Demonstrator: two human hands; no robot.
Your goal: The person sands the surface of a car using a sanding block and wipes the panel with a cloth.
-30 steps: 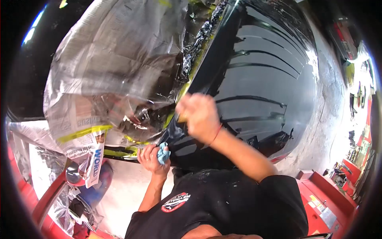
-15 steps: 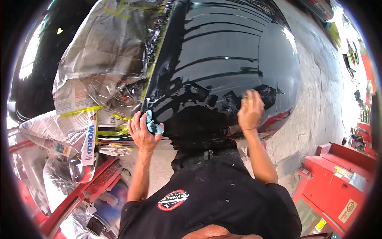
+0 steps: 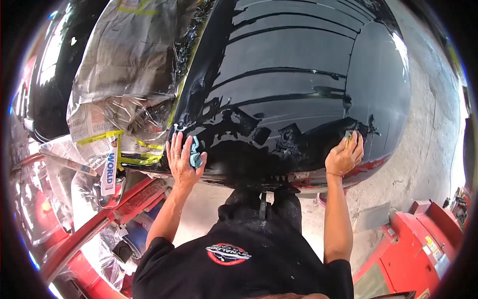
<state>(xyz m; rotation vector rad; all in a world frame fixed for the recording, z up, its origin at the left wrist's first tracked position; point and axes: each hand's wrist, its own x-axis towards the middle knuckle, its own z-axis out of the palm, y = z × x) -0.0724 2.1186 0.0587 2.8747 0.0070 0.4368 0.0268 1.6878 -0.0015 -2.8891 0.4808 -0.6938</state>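
Observation:
A wet, glossy black car panel [image 3: 284,50] fills the upper middle, with dark streaks and patches across it. On its lower left edge rests my left hand [image 3: 184,159], fingers spread, with a crumpled blue cloth [image 3: 195,152] lodged between thumb and forefinger. My right hand [image 3: 344,154] presses a small greyish-yellow pad [image 3: 350,134] against the panel's lower right part, its fingers curled over it. Newspaper masking [image 3: 129,55] with yellow tape [image 3: 99,137] covers the area left of the panel.
A red metal frame [image 3: 107,214] runs diagonally at lower left, beside plastic sheeting. Red equipment [image 3: 408,249] stands at lower right. Concrete floor [image 3: 433,119] shows along the right, and another dark car surface [image 3: 62,65] lies at upper left.
My right hand has swept from near the masked edge across to the panel's right side. My left hand has opened out flat beside the cloth, and the view has shifted.

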